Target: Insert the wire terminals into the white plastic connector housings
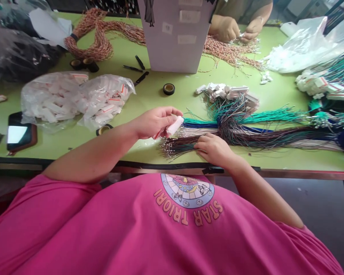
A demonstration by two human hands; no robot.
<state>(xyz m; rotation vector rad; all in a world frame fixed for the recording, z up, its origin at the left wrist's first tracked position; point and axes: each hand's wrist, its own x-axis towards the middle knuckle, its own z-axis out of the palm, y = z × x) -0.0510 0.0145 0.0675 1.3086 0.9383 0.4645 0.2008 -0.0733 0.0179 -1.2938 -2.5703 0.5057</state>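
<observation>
Pink shirt nearest; my left hand pinches a white connector slanting away rightward, dark wires' tips just bodyward, my right hand touching them farther right, its closure unclear.

One round black tape roll lies in front of the tall pale-purple panel. Well left of this panel is one dark rectangular phone.

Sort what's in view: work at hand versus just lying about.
Work at hand:
- white plastic connector, in left hand
- thin dark-brown wires, under right hand
- clear bags of white connectors

Apparently lying about:
- black tape roll
- brown-edged black phone
</observation>
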